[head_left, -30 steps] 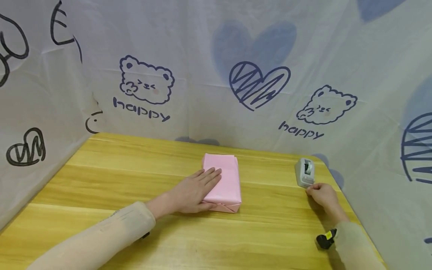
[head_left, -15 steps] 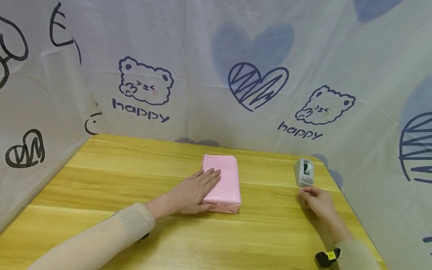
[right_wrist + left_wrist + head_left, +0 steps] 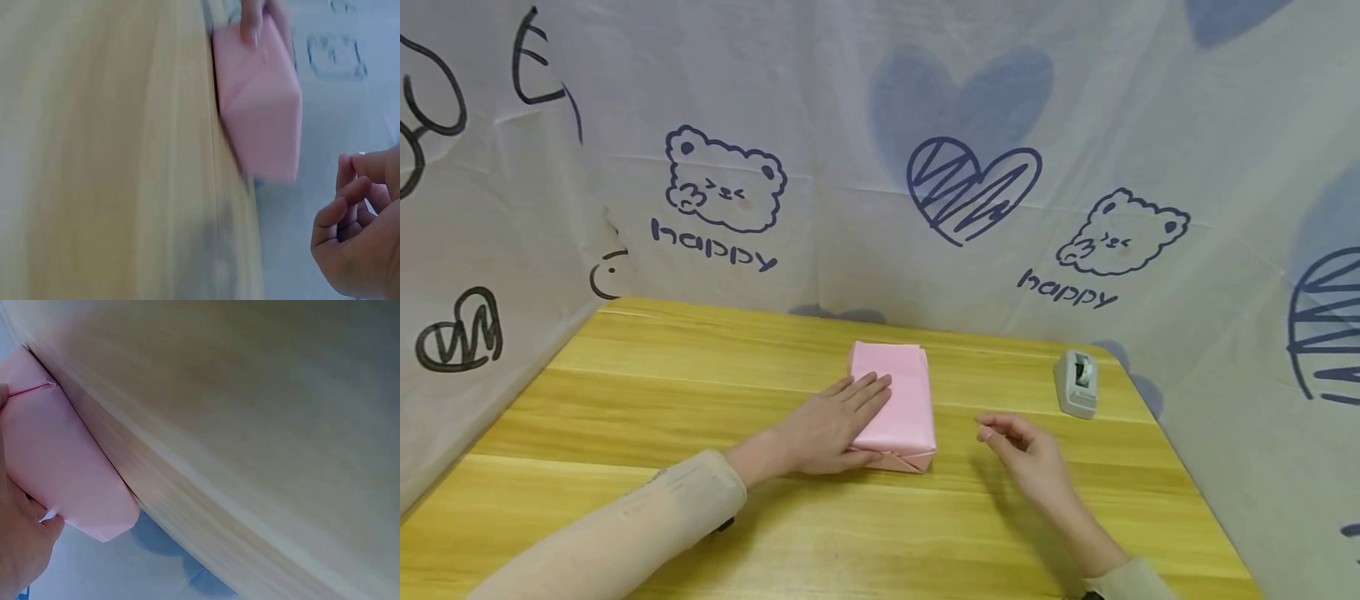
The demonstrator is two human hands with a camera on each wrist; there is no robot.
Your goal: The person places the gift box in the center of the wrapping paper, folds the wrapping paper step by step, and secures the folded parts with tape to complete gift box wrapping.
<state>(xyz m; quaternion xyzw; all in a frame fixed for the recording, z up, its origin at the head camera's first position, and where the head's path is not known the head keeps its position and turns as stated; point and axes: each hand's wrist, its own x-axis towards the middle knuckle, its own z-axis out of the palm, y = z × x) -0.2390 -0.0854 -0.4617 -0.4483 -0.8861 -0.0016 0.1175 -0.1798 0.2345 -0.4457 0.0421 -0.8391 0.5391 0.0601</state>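
Note:
A pink paper-wrapped box point(image 3: 906, 404) lies on the wooden table, its folded end toward me. My left hand point(image 3: 823, 429) rests on its top left side with straight fingers, the thumb lying against the near end. To the right of the box, my right hand point(image 3: 1030, 462) is above the table, thumb and forefinger pinched together. A tiny pale bit of clear tape point(image 3: 362, 153) shows at those fingertips in the right wrist view; most of it is hidden or too faint to see. In the left wrist view, the box point(image 3: 69, 450) shows its folded paper edge.
A grey tape dispenser point(image 3: 1077, 385) stands near the table's point(image 3: 700, 358) right back corner. White cloth point(image 3: 850, 108) with drawn bears and hearts hangs behind the table and along both sides.
My right hand has moved left from the tape dispenser toward the box, its fingertips still pinched. The left hand and the box have stayed in place.

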